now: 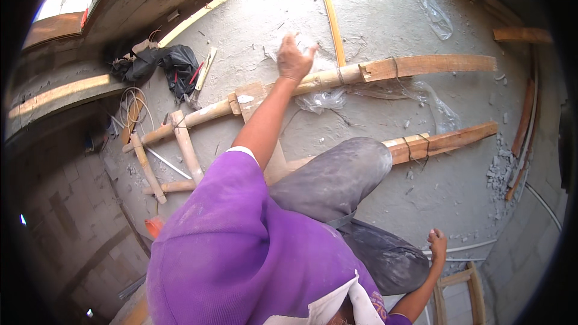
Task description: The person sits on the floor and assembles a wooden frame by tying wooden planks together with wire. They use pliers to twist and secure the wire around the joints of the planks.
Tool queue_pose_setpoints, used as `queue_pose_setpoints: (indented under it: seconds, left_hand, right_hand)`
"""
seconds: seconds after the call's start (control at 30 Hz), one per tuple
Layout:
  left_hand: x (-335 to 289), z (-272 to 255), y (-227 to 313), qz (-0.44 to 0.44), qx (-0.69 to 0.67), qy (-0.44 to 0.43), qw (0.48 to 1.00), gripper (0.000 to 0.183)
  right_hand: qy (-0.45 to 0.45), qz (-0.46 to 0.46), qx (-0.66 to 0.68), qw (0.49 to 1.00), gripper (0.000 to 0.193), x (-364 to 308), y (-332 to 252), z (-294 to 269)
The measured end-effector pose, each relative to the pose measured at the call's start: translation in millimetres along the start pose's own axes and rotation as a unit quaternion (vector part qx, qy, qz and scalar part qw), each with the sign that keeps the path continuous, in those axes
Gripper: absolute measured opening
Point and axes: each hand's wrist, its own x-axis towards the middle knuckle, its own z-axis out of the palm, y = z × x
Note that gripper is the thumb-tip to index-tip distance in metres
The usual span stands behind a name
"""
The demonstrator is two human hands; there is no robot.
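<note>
My left hand (295, 59) is stretched out with its fingers apart, just beyond the far rail of a ladder-like wooden frame, and I see nothing in it. That far rail (211, 112) is a round pole, lashed with dark wire to a sawn wooden beam (433, 67). The near rail carries a similar wire-bound beam (448, 143), partly hidden behind my bent leg in dusty grey trousers (337, 171). A flat board (276, 159) crosses between the rails beneath my left arm. Beside my right knee, my right hand (438, 244) is closed; whatever its curled fingers hold is too small to name.
Black plastic bags (177, 69) lie at the far left, near a coiled pale cable (135, 108). A long thin wooden strip (330, 15) and clear plastic sheeting (436, 15) lie on the dusty floor. Rubble (501, 171) lines the right wall. Another wooden frame (460, 289) lies lower right.
</note>
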Motion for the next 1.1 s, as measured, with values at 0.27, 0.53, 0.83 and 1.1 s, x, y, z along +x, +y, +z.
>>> queue_pose_setpoints:
  seconds: [0.27, 0.53, 0.83, 1.1]
  left_hand:
    - [-0.5, -129.9, -217.6, -0.312, 0.253, -0.075, 0.913, 0.062]
    - [14.2, -157.3, -279.9, -0.332, 0.194, -0.151, 0.911, 0.074]
    - [19.5, -138.6, -305.1, -0.281, 0.271, -0.244, 0.888, 0.043]
    - [3.2, -206.4, -321.4, -0.194, 0.32, 0.062, 0.925, 0.033]
  right_hand:
    - [-0.003, 0.055, 0.051, 0.997, 0.051, -14.0, 9.5, -6.5]
    - [-0.035, -0.034, -0.181, 0.982, 0.044, -21.7, 116.7, -14.0]
    - [-0.072, 0.039, -0.017, 0.997, 0.04, -24.6, 204.0, -24.6]
    - [-0.022, 0.047, -0.069, 0.996, 0.044, -47.7, 137.8, 3.7]
